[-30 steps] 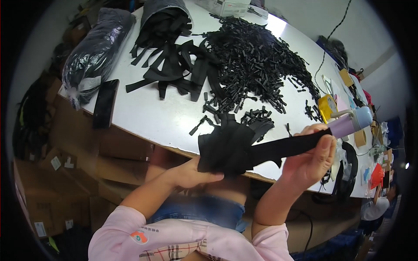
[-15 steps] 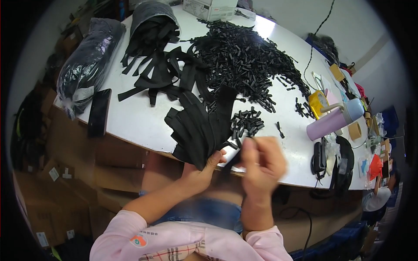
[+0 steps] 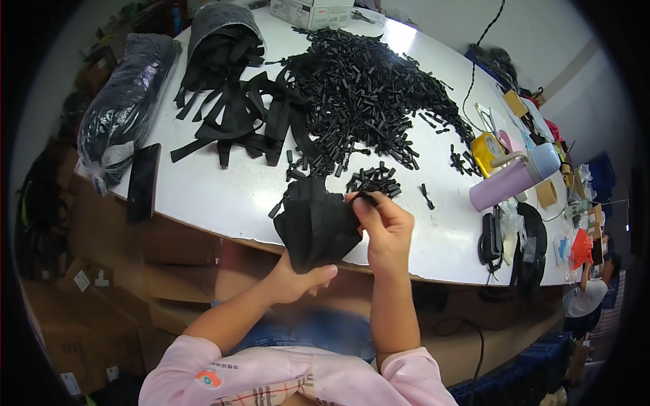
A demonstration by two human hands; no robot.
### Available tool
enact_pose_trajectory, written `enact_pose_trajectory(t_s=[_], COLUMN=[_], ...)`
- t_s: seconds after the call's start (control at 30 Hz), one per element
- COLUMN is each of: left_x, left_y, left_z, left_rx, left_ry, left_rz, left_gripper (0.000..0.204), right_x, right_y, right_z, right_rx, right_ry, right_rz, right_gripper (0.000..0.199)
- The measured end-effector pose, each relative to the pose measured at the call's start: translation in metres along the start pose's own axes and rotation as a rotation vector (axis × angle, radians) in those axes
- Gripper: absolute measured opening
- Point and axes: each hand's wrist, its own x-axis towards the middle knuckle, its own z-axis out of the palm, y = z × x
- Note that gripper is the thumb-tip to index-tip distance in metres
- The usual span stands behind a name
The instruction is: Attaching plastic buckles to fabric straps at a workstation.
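Note:
My left hand (image 3: pixel 296 279) is closed round the lower end of a fanned bundle of black fabric strips (image 3: pixel 313 223), held upright over the table's near edge. At the bundle's upper right corner, my right hand (image 3: pixel 389 233) pinches the end of a black strip (image 3: pixel 366 197) between thumb and forefinger. Whether that strip is separate from the bundle, I cannot tell. Just beyond my hands lies a small heap of black pieces resembling zipper pulls (image 3: pixel 376 181). A far bigger pile of the same pieces (image 3: pixel 359 91) spreads behind it.
Loose black strips (image 3: pixel 247 125) spill from a grey bag (image 3: pixel 227 27) at the far left. Beside it are a plastic-wrapped roll (image 3: pixel 128 101) and a dark flat panel (image 3: pixel 143 183) overhanging the edge. A lilac bottle (image 3: pixel 502 184), yellow tape dispenser (image 3: pixel 485 154) and black pouch (image 3: pixel 533 243) lie right.
My right hand has risen from beside the table edge to the bundle's upper corner. In my left hand the bundle has turned more upright and looks shorter. The whole view has shifted slightly.

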Motion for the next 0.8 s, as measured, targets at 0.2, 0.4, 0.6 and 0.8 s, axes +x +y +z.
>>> enact_pose_trajectory(t_s=[0.2,0.4,0.6,0.8], left_x=[0.006,0.012,0.027,0.007], left_y=[-0.002,-0.005,0.0,0.011], left_z=[-0.011,0.011,0.024,0.004], left_rx=[-0.01,0.096,0.14,0.071], left_ry=[0.217,0.465,0.472,0.104], left_rz=[0.132,0.384,0.679,0.145], left_gripper=[0.015,0.016,0.025,0.02], right_x=[-0.01,-0.024,-0.025,-0.017], right_y=[-0.044,-0.025,-0.023,0.0], right_z=[-0.029,0.012,0.019,-0.009], right_rx=[-0.111,-0.785,-0.39,-0.028], right_ry=[0.636,0.115,-0.136,-0.093], right_rz=[-0.393,-0.407,-0.227,0.172], right_gripper=[0.014,0.03,0.027,0.04])
